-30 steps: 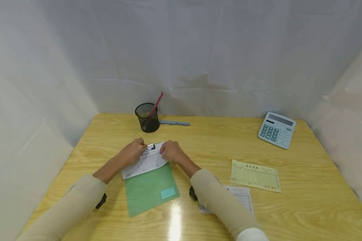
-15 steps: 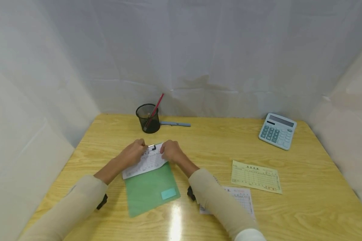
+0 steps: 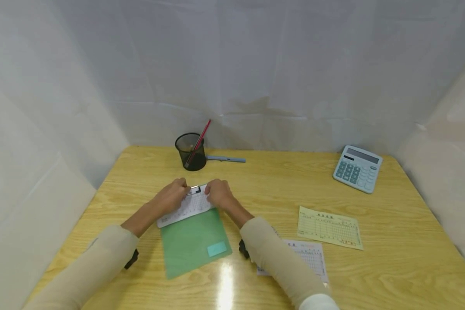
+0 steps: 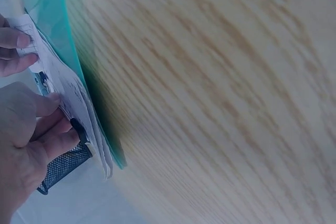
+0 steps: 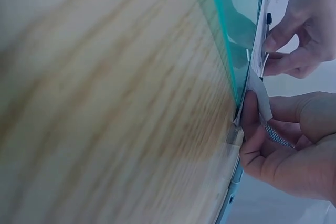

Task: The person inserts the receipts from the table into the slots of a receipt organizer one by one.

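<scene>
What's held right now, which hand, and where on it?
Left hand: the clip, by its metal bar. Right hand: the white paper under the clip, pinched at its right edge, near the top.

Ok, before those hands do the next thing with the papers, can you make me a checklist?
1. Left hand at the clip: ok, it pinches the clip.
2. Right hand on the white papers: ok, it pinches an edge.
3. Papers smooth: not ok, an edge curls by the right hand.
4. Clip biting all the papers: cannot tell, fingers hide part.
5. Yellow slip off the green sheet: ok, it lies apart.
6. Loose white form uncovered: not ok, the right sleeve hides part.
</scene>
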A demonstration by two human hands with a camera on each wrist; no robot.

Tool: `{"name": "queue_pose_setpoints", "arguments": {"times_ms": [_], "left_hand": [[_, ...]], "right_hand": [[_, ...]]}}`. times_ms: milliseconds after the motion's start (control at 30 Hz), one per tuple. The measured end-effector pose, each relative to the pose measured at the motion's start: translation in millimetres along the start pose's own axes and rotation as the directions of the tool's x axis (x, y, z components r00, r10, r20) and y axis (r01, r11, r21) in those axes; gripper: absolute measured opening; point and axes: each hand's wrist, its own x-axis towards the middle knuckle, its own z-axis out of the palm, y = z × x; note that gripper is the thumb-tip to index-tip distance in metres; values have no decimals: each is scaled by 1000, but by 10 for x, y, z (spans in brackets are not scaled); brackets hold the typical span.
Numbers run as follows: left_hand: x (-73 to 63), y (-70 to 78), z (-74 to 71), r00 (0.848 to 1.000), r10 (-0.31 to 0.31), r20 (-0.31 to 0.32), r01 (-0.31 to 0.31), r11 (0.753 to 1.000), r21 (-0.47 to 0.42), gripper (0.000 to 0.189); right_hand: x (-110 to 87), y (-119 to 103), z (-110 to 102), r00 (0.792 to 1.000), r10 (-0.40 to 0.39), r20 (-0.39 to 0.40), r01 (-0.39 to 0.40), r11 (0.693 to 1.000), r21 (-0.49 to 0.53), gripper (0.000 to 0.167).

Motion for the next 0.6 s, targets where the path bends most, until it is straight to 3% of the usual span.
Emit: {"name": "queue_pose_setpoints", "arguments": {"times_ms": [300,600], "left_hand": [[12,14,-12,1000,-13,-2,13,1000,-5,17],[4,2,-7,999,-27,23,27,1000,-12,17]], "right_hand": [[-30,70,-43,999,-7,-46,6,1000,-29,14],[-227,479,-307,996,-65,-57,64,998,-12,20]]}}
